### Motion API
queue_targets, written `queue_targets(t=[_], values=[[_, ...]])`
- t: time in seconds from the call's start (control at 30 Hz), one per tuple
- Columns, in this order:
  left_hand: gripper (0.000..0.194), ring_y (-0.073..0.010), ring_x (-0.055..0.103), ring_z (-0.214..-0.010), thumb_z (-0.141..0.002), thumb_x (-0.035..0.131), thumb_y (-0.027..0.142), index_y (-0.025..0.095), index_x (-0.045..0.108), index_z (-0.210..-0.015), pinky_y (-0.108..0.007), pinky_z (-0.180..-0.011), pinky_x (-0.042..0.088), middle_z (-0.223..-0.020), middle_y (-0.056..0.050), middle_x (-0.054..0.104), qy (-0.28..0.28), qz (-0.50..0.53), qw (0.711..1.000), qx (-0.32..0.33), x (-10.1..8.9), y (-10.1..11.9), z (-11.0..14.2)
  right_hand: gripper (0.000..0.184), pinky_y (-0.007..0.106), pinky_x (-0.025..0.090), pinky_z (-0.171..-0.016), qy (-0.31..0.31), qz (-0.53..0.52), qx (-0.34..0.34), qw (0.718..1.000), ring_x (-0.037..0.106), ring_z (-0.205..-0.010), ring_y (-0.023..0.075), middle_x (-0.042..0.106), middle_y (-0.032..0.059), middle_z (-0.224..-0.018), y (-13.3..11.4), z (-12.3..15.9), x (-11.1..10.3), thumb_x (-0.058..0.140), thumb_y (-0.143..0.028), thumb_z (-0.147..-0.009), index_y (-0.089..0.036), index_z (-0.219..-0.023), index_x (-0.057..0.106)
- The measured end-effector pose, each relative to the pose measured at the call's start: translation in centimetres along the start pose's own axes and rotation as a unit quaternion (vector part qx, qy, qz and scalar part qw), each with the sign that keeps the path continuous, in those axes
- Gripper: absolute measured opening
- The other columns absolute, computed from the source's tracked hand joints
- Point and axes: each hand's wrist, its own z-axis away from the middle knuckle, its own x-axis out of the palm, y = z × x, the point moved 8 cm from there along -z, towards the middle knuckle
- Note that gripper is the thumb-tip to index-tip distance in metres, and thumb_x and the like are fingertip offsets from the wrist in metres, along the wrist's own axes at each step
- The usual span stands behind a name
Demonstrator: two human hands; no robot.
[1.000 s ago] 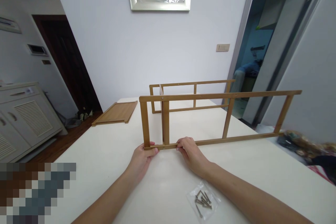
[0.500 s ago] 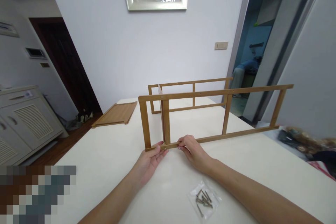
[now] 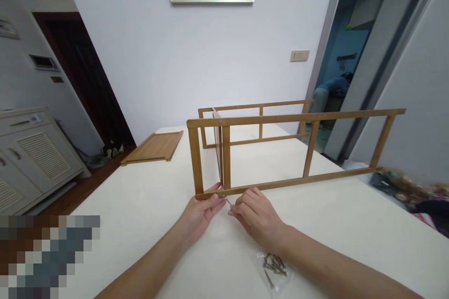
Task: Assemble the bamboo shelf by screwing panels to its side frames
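Note:
A wooden rack frame (image 3: pixel 267 120) lies on its side on the white table, with two ladder-like sides joined by an upright panel (image 3: pixel 217 149) near the left end. My left hand (image 3: pixel 200 215) is closed around the near bottom rail (image 3: pixel 210 194), thumb in front and fingers reaching behind and below. A small bolt head (image 3: pixel 223 195) shows in that rail beside my left fingertips. Just to its right, my right hand (image 3: pixel 257 217) pinches a thin metal rod, seemingly a hex key (image 3: pixel 228 202), whose tip points at the bolt. My fingers hide most of it.
A clear plastic bag (image 3: pixel 268 271) with several screws lies by my right forearm, partly covered. A flat wooden panel (image 3: pixel 154 146) rests at the table's far left. The wall stands behind the table (image 3: pixel 150 210); bundled items (image 3: pixel 403 187) sit beyond its right edge.
My right hand has left the bottom rail and come down in front of it, a thin metal rod now showing in its fingers. My left hand has shifted right along the rail.

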Motion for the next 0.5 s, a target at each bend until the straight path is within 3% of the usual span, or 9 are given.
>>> queue_targets(t=[0.17, 0.5], values=[[0.047, -0.0238, 0.065, -0.109, -0.074, 0.077, 0.013, 0.011, 0.065, -0.12, -0.041, -0.108, 0.044, -0.108, -0.014, 0.073, -0.006, -0.001, 1.0, -0.009, 0.2, -0.5, 0.0, 0.012, 0.032, 0.032, -0.063, 0.003, 0.005, -0.016, 1.0, 0.047, -0.065, 0.0148, 0.059, 0.0017, -0.072, -0.8, -0.4, -0.3, 0.052, -0.009, -0.091, -0.019, -0.084, 0.055], [0.04, -0.0204, 0.066, -0.105, -0.076, 0.075, 0.011, 0.013, 0.068, -0.116, -0.039, -0.106, 0.046, -0.111, -0.012, 0.073, -0.001, 0.005, 1.0, -0.003, 0.5, -0.6, 0.2, 0.019, 0.033, 0.03, -0.062, -0.025, 0.029, -0.056, 0.998, 0.045, -0.066, 0.015, 0.056, 0.0022, -0.07, -1.8, -0.1, -0.4, 0.05, -0.006, -0.09, -0.017, -0.075, 0.054]])
